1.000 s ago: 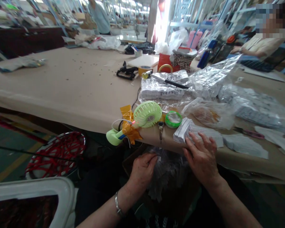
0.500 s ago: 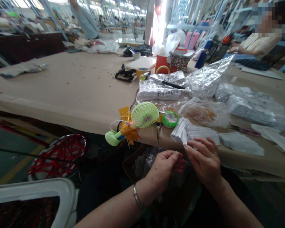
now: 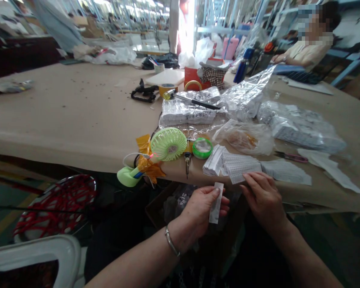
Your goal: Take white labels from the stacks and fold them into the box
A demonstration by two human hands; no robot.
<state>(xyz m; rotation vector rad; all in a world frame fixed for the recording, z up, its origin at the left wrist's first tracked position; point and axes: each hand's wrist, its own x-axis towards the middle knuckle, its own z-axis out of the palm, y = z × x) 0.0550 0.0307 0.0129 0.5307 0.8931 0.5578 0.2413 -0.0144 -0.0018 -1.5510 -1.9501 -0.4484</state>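
My left hand (image 3: 202,210) is closed on a narrow white label strip (image 3: 216,203), thumb on top, just in front of the table edge. The strip is held upright, slightly tilted. My right hand (image 3: 262,196) is at the table edge with thumb and fingers apart and nothing visible between them. Its fingertips reach the front of a fanned pile of printed white labels (image 3: 240,165). A thicker stack of labels (image 3: 214,161) lies left of that pile, and another spread of labels (image 3: 286,171) lies to its right.
A green fan (image 3: 169,145) is taped to the table edge, beside a soldering-iron-like tool (image 3: 187,163) and a green round tin (image 3: 202,148). Behind are plastic-wrapped bundles (image 3: 189,112) and a clear bag (image 3: 246,138). Small scissors (image 3: 292,156) lie right. A person (image 3: 306,54) sits beyond.
A white label strip that was at my right fingertips is now in my left hand. My right fingers have opened over the pile. The whole scene has shifted left in view.
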